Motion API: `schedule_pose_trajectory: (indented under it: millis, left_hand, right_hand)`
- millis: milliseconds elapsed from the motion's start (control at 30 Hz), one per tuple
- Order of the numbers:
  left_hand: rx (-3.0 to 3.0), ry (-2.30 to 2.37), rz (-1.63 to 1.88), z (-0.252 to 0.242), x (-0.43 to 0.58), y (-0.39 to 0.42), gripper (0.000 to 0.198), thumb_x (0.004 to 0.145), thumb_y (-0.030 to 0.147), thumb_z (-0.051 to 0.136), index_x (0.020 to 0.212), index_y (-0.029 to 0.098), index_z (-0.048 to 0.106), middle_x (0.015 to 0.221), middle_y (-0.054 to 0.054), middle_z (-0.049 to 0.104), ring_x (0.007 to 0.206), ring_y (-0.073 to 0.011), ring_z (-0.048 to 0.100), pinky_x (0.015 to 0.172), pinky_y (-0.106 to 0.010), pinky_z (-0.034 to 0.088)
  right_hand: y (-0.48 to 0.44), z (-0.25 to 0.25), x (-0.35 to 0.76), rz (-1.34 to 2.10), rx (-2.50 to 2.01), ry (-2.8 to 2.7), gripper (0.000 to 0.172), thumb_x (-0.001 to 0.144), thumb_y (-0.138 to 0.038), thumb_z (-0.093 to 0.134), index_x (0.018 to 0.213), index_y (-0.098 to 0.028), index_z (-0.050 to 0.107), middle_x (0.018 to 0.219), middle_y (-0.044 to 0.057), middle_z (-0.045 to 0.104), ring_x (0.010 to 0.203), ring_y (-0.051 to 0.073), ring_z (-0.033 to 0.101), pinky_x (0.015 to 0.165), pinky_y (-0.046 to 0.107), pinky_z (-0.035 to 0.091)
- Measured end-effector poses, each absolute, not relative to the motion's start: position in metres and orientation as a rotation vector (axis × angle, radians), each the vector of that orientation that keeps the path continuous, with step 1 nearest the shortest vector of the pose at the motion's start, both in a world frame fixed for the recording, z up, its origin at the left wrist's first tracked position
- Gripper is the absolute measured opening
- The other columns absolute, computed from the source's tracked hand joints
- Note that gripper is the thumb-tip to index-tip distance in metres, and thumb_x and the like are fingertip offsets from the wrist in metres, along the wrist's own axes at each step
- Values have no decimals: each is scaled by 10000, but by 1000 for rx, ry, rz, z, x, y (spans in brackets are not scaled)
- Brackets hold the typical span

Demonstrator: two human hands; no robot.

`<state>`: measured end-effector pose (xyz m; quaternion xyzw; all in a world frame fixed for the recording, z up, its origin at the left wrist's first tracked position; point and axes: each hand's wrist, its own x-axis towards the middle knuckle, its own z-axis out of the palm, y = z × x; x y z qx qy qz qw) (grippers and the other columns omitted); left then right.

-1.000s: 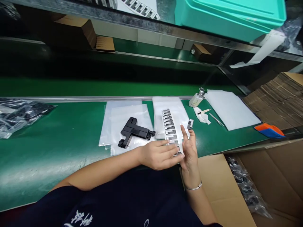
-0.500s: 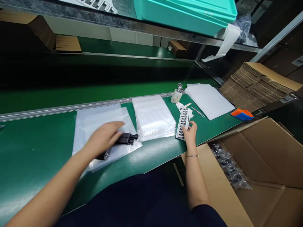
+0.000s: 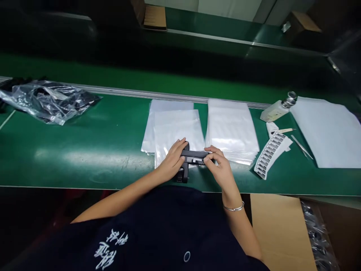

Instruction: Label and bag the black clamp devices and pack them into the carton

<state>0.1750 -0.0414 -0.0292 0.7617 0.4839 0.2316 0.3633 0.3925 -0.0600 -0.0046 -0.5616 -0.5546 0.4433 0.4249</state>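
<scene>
A black T-shaped device lies over the clear plastic bags near the front of the bench. My left hand grips its wider left end, fingers on top and thumb along the near side. A small black-and-white label shows on the device's near face. At the right end, my right hand pinches the device beside that label; the fingertips hide whether the label is fully stuck down. To the right, a curved sheet of black-and-white labels rests on the bench, apart from both hands.
A stack of white bags lies just beyond my right hand. Farther right are a bottle, tweezers and white sheets. Bagged black items lie at left. An open carton stands below the bench edge.
My right hand has left the label sheet and moved left to the device. A label now shows on the device, which has turned. The view has swung left and down.
</scene>
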Motion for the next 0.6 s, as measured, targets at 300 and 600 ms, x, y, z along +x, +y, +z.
schedule_pose_trajectory:
  millis: [300, 600]
  left_hand:
    - [1992, 1218, 621, -28, 170, -41, 489, 996, 297, 293, 1473, 195, 328, 1607, -98, 236, 1508, -266, 127, 1221, -509, 215]
    - [2005, 1205, 644, -28, 169, -41, 483, 986, 258, 307, 1460, 177, 344, 1595, -107, 263, 1499, -274, 152, 1214, -517, 236]
  right_hand:
    - [-42, -2, 374, 1203, -1597, -1474, 206, 741, -393, 633, 603, -241, 626, 1049, 79, 680, 1140, 317, 535, 1041, 506, 314]
    - [-47, 1, 368, 1182, -1647, -1464, 182, 759, -365, 632, 625, -242, 635, 1087, 72, 661, 1153, 308, 522, 1029, 498, 322]
